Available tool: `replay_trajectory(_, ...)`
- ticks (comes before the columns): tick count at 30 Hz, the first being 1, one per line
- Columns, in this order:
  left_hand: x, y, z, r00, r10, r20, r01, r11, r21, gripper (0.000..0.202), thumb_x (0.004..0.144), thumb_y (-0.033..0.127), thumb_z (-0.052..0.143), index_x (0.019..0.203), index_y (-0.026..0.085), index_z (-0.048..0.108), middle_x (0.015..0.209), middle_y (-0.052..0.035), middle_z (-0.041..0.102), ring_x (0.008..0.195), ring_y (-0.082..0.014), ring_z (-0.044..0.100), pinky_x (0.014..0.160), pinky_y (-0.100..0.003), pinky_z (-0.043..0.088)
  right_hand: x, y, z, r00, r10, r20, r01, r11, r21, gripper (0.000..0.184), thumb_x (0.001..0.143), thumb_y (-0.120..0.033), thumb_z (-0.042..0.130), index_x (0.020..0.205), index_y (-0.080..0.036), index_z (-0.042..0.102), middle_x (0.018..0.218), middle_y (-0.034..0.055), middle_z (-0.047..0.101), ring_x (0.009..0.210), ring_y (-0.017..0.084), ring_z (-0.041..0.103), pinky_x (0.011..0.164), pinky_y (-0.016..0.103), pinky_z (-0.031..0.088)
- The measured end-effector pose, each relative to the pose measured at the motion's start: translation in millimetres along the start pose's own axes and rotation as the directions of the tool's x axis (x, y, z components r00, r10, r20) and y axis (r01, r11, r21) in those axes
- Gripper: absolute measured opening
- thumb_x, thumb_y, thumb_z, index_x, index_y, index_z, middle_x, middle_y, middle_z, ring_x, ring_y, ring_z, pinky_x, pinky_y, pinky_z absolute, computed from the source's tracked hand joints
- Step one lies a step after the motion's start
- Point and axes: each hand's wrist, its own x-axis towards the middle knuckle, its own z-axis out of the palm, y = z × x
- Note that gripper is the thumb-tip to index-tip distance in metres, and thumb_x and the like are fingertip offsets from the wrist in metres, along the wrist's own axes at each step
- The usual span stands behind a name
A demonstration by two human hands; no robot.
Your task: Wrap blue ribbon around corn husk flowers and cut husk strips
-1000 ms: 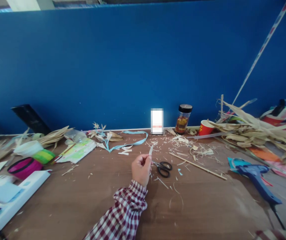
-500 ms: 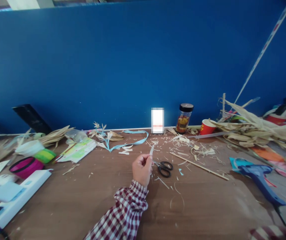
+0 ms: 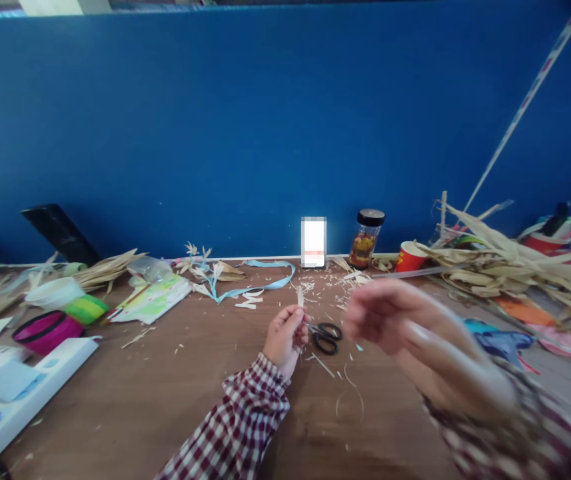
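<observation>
My left hand [image 3: 288, 333] is closed in a pinch on a short pale strip of husk [image 3: 300, 296], whose tip points up from between thumb and finger. Black-handled scissors [image 3: 326, 337] lie on the table just right of that hand, their blades partly behind it. My right hand [image 3: 405, 327], large and blurred by motion, is raised over the table to the right of the scissors. Its thumb stands apart from the fingers, and nothing shows in it. Pale cut scraps [image 3: 248, 300] are scattered beyond my left hand.
A lit phone [image 3: 314, 242] and a lidded jar [image 3: 366, 239] stand along the blue partition. Right are a red paper cup [image 3: 411, 257], a heap of dry husks [image 3: 495, 260] and a blue glue gun [image 3: 502, 341]. Left lie a power strip [image 3: 40, 390] and a magenta ring [image 3: 48, 331].
My right hand has come in from the lower right corner to the middle right, covering the thin stick and part of the glue gun. My left hand keeps the strip in nearly the same place.
</observation>
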Motion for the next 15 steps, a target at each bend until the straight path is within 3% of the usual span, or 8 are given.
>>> replay_trajectory(2, -1, 3, 0.0, 0.991, -0.1, 0.093, 0.113, 0.982, -0.15, 0.013, 0.071, 0.024, 0.064, 0.08, 0.017, 0.058, 0.078, -0.0017, 0.064, 0.065, -0.0074, 0.059, 0.046, -0.012, 0.042, 16, 10, 3, 0.993, 0.03, 0.113, -0.046, 0.989, 0.141, 0.033, 0.083, -0.043, 0.048, 0.109, -0.024, 0.054, 0.107, 0.0076, 0.059, 0.096, 0.022, 0.058, 0.081, 0.038, 0.049)
replay_trajectory(4, -2, 5, -0.5, 0.98, -0.128, 0.152, 0.16, 0.963, -0.219, 0.009, 0.075, 0.022, 0.06, 0.082, 0.017, 0.058, 0.09, -0.0041, 0.064, 0.077, -0.0096, 0.061, 0.054, -0.014, 0.046, 30, 25, 8, 0.985, 0.076, 0.156, -0.118, 0.952, 0.284, 0.036, 0.088, -0.044, 0.035, 0.11, -0.023, 0.052, 0.112, 0.0087, 0.057, 0.1, 0.022, 0.057, 0.084, 0.04, 0.047)
replay_trajectory(8, -4, 3, -0.7, 0.965, -0.161, 0.209, 0.205, 0.957, -0.208, 0.01, 0.076, 0.022, 0.058, 0.086, 0.018, 0.06, 0.088, -0.003, 0.064, 0.067, -0.0078, 0.059, 0.054, -0.016, 0.048, 46, 52, 26, 0.975, 0.16, 0.152, -0.209, 0.891, 0.404, 0.054, 0.088, -0.053, 0.016, 0.11, -0.019, 0.052, 0.116, 0.0127, 0.056, 0.103, 0.023, 0.056, 0.082, 0.041, 0.049)
replay_trajectory(12, -6, -1, -0.6, 0.923, -0.261, 0.283, 0.31, 0.94, -0.145, 0.02, 0.077, 0.028, 0.059, 0.093, 0.016, 0.059, 0.081, -0.005, 0.065, 0.067, -0.0112, 0.062, 0.048, -0.016, 0.048, 52, 64, 36, 0.967, 0.201, 0.156, -0.25, 0.86, 0.445, 0.055, 0.087, -0.054, 0.019, 0.11, -0.017, 0.053, 0.115, 0.0136, 0.057, 0.102, 0.023, 0.056, 0.081, 0.04, 0.048)
replay_trajectory(15, -5, -1, -0.3, 0.909, -0.29, 0.3, 0.322, 0.945, -0.062, 0.016, 0.076, 0.027, 0.061, 0.086, 0.015, 0.057, 0.08, -0.0082, 0.067, 0.06, -0.0116, 0.062, 0.047, -0.017, 0.047, 58, 68, 29, 0.968, 0.209, 0.139, -0.25, 0.846, 0.47, 0.046, 0.089, -0.048, 0.025, 0.107, -0.017, 0.054, 0.111, 0.0117, 0.059, 0.098, 0.021, 0.057, 0.083, 0.039, 0.047)
